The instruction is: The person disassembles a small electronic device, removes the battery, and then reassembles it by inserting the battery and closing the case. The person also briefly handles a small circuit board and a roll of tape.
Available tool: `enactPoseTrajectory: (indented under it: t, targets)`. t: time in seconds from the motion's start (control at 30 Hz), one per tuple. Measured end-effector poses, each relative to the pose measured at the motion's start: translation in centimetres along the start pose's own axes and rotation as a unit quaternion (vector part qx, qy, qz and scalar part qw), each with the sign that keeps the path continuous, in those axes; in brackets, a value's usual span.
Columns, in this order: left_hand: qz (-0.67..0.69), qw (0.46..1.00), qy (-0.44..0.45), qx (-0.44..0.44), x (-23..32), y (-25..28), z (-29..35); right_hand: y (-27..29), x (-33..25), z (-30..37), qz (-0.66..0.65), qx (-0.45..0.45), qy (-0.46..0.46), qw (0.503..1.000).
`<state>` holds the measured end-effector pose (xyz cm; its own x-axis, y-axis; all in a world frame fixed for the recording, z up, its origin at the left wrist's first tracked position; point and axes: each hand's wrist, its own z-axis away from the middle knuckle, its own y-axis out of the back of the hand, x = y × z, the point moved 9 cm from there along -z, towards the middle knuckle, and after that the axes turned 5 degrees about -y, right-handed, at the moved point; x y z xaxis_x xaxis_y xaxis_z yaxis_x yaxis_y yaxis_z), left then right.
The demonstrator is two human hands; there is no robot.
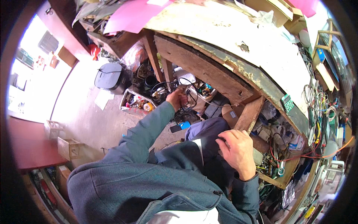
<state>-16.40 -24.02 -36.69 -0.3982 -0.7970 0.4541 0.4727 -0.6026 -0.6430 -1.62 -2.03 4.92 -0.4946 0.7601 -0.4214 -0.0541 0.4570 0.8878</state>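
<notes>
My left hand [178, 99] reaches low beneath the workbench, in among loops of black cable [194, 98] and small parts. Its fingers look closed, but they blend into the dark clutter and what they hold cannot be made out. Just left of that hand is an open box [128, 108] of small parts, with a white and orange round piece [148, 106] in it. My right hand [237, 149] hangs over my lap beside the bench leg [250, 114]. Its fingers are loosely bent, the thumb stands apart from them, and nothing shows between them.
The workbench [223, 41] spans the upper right, its worn wooden rail [201, 67] above my left hand. A black bin [109, 76] stands on the floor at left. A blue and black flat object [180, 127] lies near my knee. Tangled wires [320, 123] hang at right.
</notes>
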Motion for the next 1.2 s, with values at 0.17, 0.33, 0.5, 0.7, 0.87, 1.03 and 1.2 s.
enactPoseTrajectory:
  t: [0.17,0.33,0.5,0.7,0.87,1.03,1.2]
  targets:
    - [-0.007,0.996,-0.077,-0.037,5.4,-4.3,-2.2,-1.2,0.6,-0.4,0.025,-0.029,-0.024,0.999]
    - [-0.040,0.996,-0.079,0.004,5.7,-7.0,-2.8,-1.8,1.2,-0.8,0.063,-0.053,-0.046,0.996]
    - [-0.035,0.993,-0.058,0.092,5.0,-5.4,-4.4,-1.8,1.4,-1.0,0.064,-0.051,-0.052,0.995]
    - [-0.006,0.998,-0.064,-0.021,5.5,0.0,-11.0,-1.9,1.4,-0.8,0.056,-0.055,-0.050,0.996]
    - [-0.047,0.990,-0.091,0.095,6.7,-1.9,-11.3,-2.0,1.9,-0.5,0.065,-0.051,-0.060,0.995]
    - [-0.088,0.983,-0.161,0.015,10.8,-1.4,-14.0,-2.0,1.8,-0.7,0.064,-0.067,-0.043,0.995]
    - [-0.116,0.975,-0.187,-0.025,11.7,-3.2,-15.2,-1.7,2.4,-0.3,0.059,-0.043,-0.050,0.996]
